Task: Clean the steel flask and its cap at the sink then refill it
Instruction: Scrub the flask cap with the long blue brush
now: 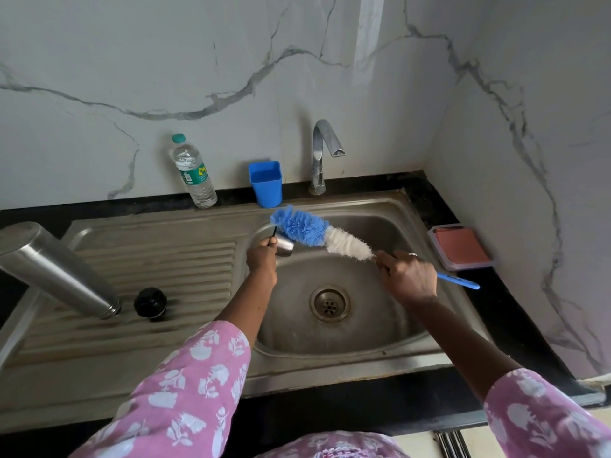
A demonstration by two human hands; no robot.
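Over a steel sink (363, 355), the left hand (263, 259) grips one small steel cap (285, 247); the right hand (410, 276) grips one bottle brush (307, 228), bristles touching the cap. One steel flask (56, 266) rests on the drainboard (148, 259), neck beside one black stopper (149, 303). Behind: one plastic bottle (195, 173) holding water, one blue cup (266, 186), one clear box (463, 267) holding something pink
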